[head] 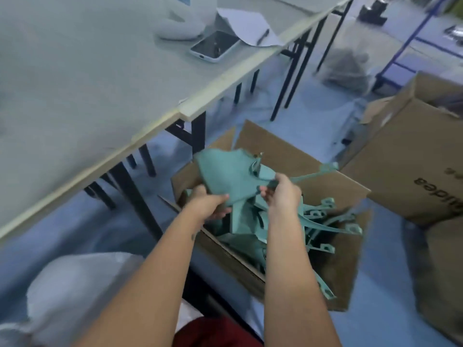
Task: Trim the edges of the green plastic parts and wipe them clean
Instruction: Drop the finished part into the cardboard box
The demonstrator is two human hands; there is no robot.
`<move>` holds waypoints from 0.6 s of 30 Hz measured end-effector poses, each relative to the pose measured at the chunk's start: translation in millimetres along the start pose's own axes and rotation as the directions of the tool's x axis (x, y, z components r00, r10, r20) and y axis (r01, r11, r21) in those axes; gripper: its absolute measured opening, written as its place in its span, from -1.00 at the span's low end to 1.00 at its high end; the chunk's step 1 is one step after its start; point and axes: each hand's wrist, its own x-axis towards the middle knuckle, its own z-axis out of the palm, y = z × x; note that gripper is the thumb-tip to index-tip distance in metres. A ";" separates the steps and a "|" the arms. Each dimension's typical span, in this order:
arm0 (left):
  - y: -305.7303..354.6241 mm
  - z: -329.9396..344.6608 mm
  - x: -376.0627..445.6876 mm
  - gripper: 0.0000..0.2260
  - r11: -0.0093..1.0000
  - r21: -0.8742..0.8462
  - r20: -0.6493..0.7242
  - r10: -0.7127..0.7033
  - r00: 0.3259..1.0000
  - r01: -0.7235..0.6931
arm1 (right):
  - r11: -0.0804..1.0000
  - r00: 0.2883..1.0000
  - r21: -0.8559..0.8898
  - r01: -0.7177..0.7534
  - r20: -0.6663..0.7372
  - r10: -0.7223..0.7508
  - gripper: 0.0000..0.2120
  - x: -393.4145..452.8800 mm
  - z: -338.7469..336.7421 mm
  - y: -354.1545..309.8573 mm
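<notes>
Above an open cardboard box [295,156], matte teal-green plastic part [225,174], curved shell, both hands' fingers [266,194] clamped on it

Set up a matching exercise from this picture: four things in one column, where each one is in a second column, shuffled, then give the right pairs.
Things:
1. phone
2. green plastic part
3. pen
4. printed cardboard box

Places:
A. on the sheet of paper
B. held by the left hand and the right hand over the open box of parts
C. on the floor at far right
D. flat on the table, screen up

Pairs: 1-D, 2-B, 3-A, 4-C
</notes>
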 end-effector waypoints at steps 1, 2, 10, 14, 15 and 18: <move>-12.5 -2.8 5.2 -0.73 0.999 0.012 -0.055 -0.036 0.998 0.037 | 1.000 1.000 -0.021 -0.017 -0.015 0.016 -0.90 5.6 -2.9 8.8; -22.6 -7.0 10.0 -0.72 0.997 0.034 -0.113 -0.061 0.992 0.065 | 0.998 0.999 -0.058 -0.029 -0.036 0.027 -0.95 10.4 -5.3 17.7; -48.0 -30.5 23.5 -0.42 0.979 0.173 -0.199 0.144 0.969 -0.109 | 0.993 0.987 -0.103 0.059 -0.142 -0.073 -0.76 24.5 -9.9 80.0; -41.5 -29.4 20.1 -0.57 0.941 0.264 -0.092 0.243 0.966 -0.212 | 0.986 0.970 -0.149 0.075 -0.219 -0.107 -0.70 33.6 -4.0 76.5; -41.9 -29.2 20.0 -0.62 0.921 0.340 -0.061 0.225 0.972 -0.192 | 0.950 0.973 -0.309 0.051 -0.197 -0.116 -0.63 39.5 -3.6 74.1; -47.0 -27.2 19.0 -0.71 0.804 0.582 0.030 0.134 0.991 -0.126 | 0.779 0.996 -0.627 -0.016 -0.074 -0.039 -0.51 52.3 -4.4 51.1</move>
